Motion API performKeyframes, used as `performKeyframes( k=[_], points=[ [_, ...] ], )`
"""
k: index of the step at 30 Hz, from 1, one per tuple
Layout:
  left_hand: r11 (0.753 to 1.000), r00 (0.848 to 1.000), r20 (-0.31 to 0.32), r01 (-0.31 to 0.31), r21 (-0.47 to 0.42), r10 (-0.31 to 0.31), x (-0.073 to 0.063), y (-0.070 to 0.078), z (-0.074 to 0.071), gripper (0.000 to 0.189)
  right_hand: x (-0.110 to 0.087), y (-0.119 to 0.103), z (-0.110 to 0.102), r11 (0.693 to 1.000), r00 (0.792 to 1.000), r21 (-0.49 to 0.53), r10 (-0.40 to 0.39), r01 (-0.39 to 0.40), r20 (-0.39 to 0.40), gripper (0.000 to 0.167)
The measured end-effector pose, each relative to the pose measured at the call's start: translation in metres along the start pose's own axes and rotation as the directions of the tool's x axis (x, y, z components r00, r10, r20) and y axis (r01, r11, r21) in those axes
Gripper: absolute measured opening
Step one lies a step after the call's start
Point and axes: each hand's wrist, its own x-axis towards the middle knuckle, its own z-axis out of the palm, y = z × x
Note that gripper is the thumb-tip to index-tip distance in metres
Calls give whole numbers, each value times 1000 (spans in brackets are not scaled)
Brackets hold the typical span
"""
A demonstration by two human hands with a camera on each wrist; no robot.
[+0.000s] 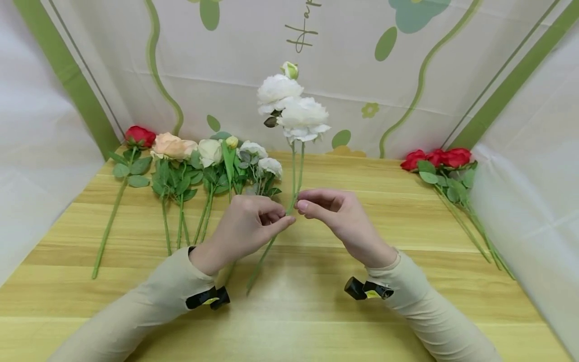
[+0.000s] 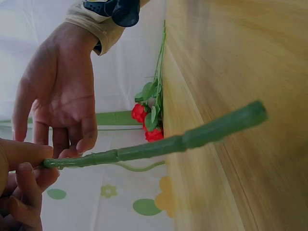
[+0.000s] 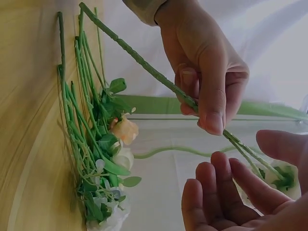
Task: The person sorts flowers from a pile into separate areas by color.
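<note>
A white flower spray (image 1: pixel 304 116) with two full blooms and a small bud stands upright in the head view, its green stem slanting down left. My left hand (image 1: pixel 246 221) pinches this stem between thumb and fingers below the fork. In the left wrist view the lower stem (image 2: pixel 154 148) juts out past the pinch, over the table. My right hand (image 1: pixel 341 218) is beside the stem just below the blooms, thumb and fingers apart. The right wrist view shows the right hand's fingers (image 3: pixel 209 192) loosely bent near the two upper branches, not closed round them.
On the left of the wooden table (image 1: pixel 289 322) lie a red rose (image 1: pixel 140 137), a peach rose (image 1: pixel 172 147), a cream rose (image 1: pixel 210 152) and small white flowers (image 1: pixel 270 167). Several red roses (image 1: pixel 454 158) lie at the right. A printed cloth (image 1: pixel 235 60) hangs behind.
</note>
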Motion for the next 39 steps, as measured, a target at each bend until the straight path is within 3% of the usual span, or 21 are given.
performKeyframes(
  k=[9,15,24,32,39],
  points=[
    [994,999,17,-50,96,48,-3,9,2,16,-4,-1,4,995,996,-53,-87,87,0,20],
    [993,998,17,-60,103,58,-5,12,3,16,-3,2,8,990,993,-79,-121,119,-15,15],
    [996,997,81,-2,94,-5,-5,14,3,11,-1,6,9,981,985,-105,-167,162,-43,14],
    [989,980,184,54,136,-79,3,14,-9,13,2,7,-10,988,993,-135,-90,80,-72,13],
    [974,957,223,152,170,-188,6,10,-26,13,1,17,-54,971,993,-223,68,-88,-96,17]
  ],
)
